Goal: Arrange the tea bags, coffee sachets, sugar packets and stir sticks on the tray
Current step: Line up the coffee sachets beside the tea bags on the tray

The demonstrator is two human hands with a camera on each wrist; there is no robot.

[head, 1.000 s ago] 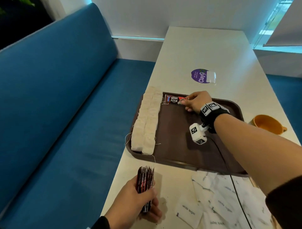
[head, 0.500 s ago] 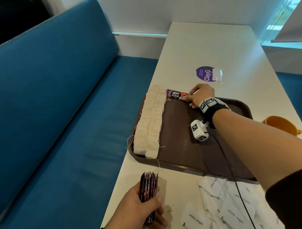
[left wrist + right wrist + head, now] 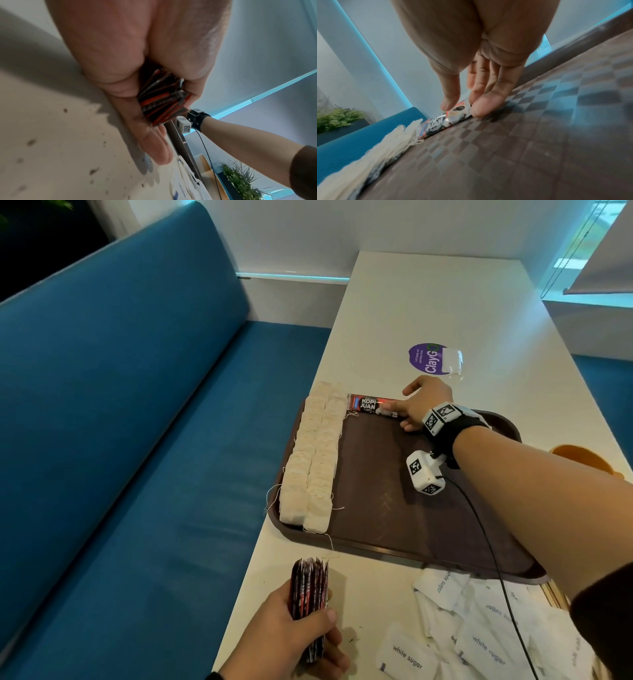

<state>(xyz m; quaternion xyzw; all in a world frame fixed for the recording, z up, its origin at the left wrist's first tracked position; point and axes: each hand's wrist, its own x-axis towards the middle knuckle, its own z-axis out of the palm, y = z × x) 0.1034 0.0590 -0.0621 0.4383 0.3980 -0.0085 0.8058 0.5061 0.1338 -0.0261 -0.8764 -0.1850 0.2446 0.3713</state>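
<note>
Head view: our right hand (image 3: 419,402) lays straight fingers (image 3: 485,105) on a coffee sachet (image 3: 371,405) at the tray (image 3: 394,549) far rim, bare tray nearer us; left hand (image 3: 287,631) grips the sachet stack (image 3: 308,587).

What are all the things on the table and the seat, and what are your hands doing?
tea bags: many, cream, two rows along the tray's left side
placed coffee sachet: one, red and black, tray's far edge beside the tea bags
bundle of coffee sachets: several, red and black, near table edge
sugar packets: many, white, heaped on the table near the tray
tray: one, brown, on the table
cup: one, orange, right of the tray
sticker: one, purple, far tabletop
table: one, white
bench: one, blue, left
left hand: grips the bundle
right hand: fingertips on the placed sachet
</note>
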